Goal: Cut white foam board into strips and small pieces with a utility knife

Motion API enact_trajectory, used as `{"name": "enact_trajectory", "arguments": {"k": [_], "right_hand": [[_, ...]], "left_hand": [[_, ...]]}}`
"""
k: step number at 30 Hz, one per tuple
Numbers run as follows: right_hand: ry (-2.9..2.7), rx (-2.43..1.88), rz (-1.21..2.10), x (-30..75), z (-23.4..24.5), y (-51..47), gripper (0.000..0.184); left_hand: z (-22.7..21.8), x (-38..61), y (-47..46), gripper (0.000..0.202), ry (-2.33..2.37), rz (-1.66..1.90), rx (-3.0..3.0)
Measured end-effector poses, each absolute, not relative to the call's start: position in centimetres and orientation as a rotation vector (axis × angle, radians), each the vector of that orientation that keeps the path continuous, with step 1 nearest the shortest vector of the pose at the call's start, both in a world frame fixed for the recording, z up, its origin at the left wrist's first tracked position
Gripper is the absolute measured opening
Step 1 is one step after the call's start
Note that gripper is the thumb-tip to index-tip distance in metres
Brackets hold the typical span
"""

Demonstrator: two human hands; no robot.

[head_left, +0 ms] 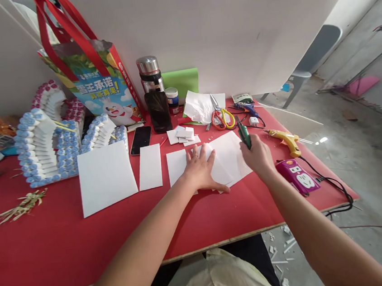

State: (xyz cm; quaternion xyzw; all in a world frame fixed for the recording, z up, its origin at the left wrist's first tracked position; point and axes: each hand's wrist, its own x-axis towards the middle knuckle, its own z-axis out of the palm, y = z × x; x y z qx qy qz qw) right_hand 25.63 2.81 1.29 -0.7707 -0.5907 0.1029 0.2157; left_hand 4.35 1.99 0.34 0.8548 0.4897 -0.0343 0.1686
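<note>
My left hand [200, 170] lies flat with its fingers spread, pressing on white foam boards [225, 160] that overlap on the red table. In my right hand [258, 154] is a green utility knife [243, 133], held at the right end of these boards. Whether the blade touches the board is too small to tell. Left of my left hand lie a narrow white board [150, 167] and a larger white board [106, 178]. Small white offcuts [185, 134] are piled just beyond my left hand.
Scissors [222, 118] lie beyond the knife. A yellow glue gun [284, 141] and a purple power socket [297, 177] with a cord sit at the right edge. Phones [140, 140], a steel flask [149, 74], a shopping bag [103, 88] and blue-and-white models [46, 149] stand behind and left.
</note>
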Motion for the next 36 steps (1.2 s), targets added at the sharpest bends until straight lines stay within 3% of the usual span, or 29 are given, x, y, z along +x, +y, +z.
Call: {"name": "enact_trajectory", "arguments": {"k": [14,20,24,27,33,36], "right_hand": [[-1.551,-2.057,0.474,24.3,-1.7,2.2,0.030],[-1.742,-1.839,0.201,23.1,0.2,1.5,0.029],[-1.760,-1.810,0.541,21.0,1.0,1.5,0.024],[-1.807,-1.930,0.777,19.9,0.8,2.0,0.032],[-1.913,-1.962,0.812,19.9,0.8,2.3,0.032],[-1.893,-1.961,0.816,20.0,1.0,2.1,0.031]], "left_hand": [[0.6,0.9,0.9,0.140,1.326,-0.133,2.433],[0.0,1.2,0.3,0.142,1.365,-0.032,2.419],[-0.3,1.1,0.2,0.143,1.351,0.048,2.417],[-0.6,0.7,0.2,0.140,1.329,0.116,2.423],[-0.8,-2.8,0.2,0.145,1.350,0.273,2.434],[-0.8,-5.3,0.2,0.125,1.345,0.226,2.508]]}}
